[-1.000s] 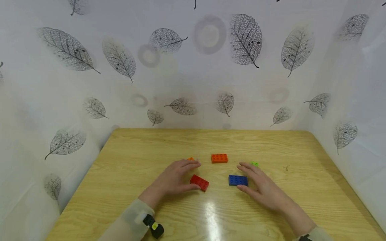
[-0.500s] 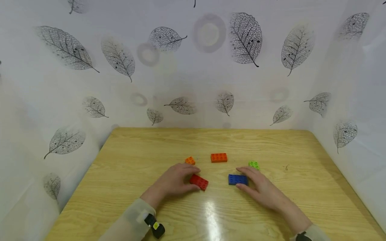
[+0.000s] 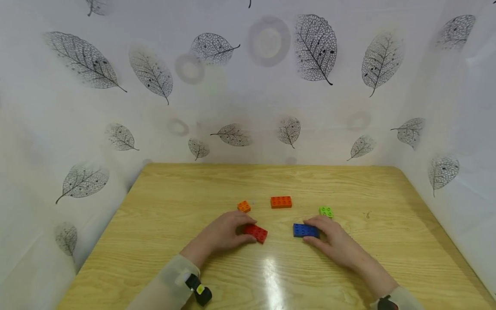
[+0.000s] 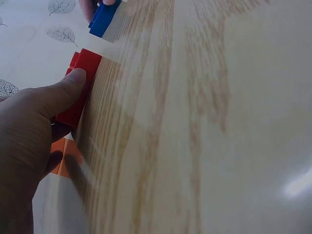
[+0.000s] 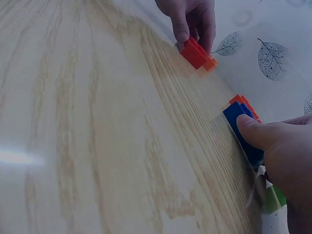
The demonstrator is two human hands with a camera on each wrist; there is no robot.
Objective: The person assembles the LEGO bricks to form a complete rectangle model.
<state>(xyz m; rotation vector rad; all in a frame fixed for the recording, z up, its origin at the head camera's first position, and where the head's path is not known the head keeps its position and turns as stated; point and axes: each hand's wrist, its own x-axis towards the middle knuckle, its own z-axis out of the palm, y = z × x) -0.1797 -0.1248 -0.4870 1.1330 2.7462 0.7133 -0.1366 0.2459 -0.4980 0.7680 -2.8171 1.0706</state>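
On the wooden table, my left hand [image 3: 222,233] grips a red toy building brick [image 3: 257,233] by its left end. The left wrist view shows the thumb [image 4: 75,80] pressed on the side of that red brick [image 4: 87,90]. To the right, my right hand [image 3: 336,242] holds a blue building brick [image 3: 304,230] between thumb and fingers, with its left part showing. In the right wrist view the thumb lies along the side of the blue brick [image 5: 239,124]. Both bricks sit studs up, a hand's width or so apart.
An orange-red eight-stud brick [image 3: 281,202] lies farther back between the hands. A small orange brick [image 3: 244,206] is just beyond the left fingers, and a small green brick [image 3: 326,212] beyond the right ones. A leaf-patterned sheet [image 3: 248,86] hangs behind the table [image 3: 186,185].
My left fingers have drawn back toward me, uncovering the small orange brick, and closed on the red brick. My right fingers have come down and closed around the blue brick.
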